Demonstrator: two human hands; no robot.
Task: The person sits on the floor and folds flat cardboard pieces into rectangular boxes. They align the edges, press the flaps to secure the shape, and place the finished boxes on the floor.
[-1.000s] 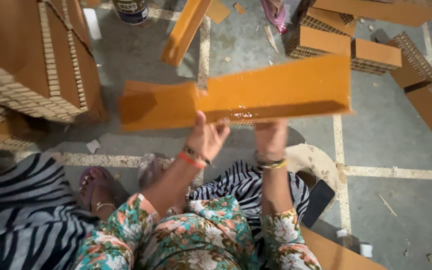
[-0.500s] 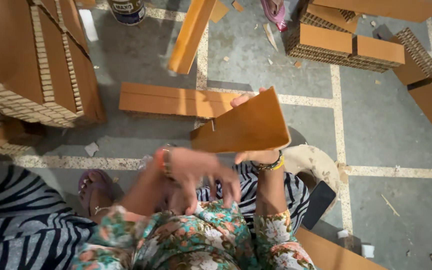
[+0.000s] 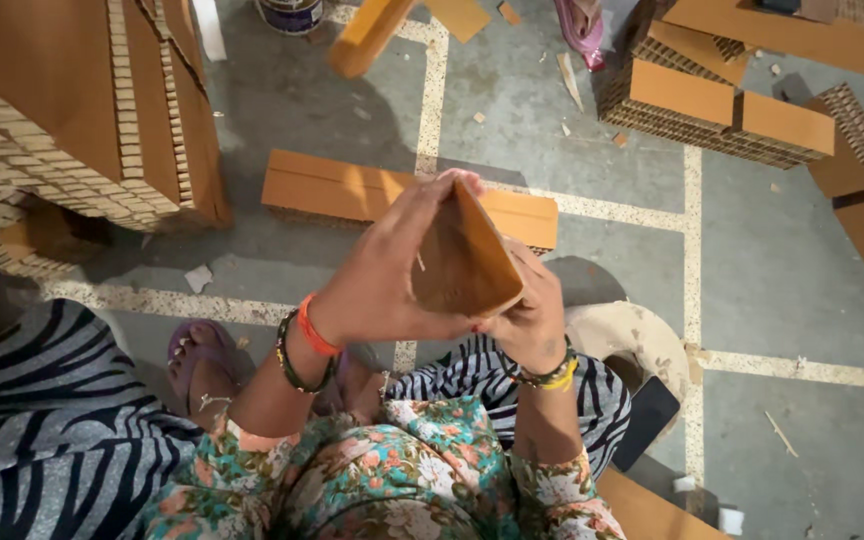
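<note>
A brown cardboard piece (image 3: 464,262) is held up close in front of me, seen edge-on so it looks like a narrow wedge. My left hand (image 3: 392,270) wraps over its left side and top with the fingers curled around it. My right hand (image 3: 530,318) grips it from below and from the right. Both wrists wear bangles. Behind the hands, a long folded cardboard strip (image 3: 352,190) lies flat on the grey floor.
A tall stack of honeycomb cardboard blocks (image 3: 72,110) stands at the left. More honeycomb blocks (image 3: 722,105) lie at the upper right. A cardboard bar (image 3: 367,35) and a paint can (image 3: 292,12) are at the top. My feet in sandals (image 3: 202,365) rest below.
One second ago I held a long cardboard strip up in both hands. That strip now lies on the floor, and both hands have closed on a smaller piece, turning it edge-on.
</note>
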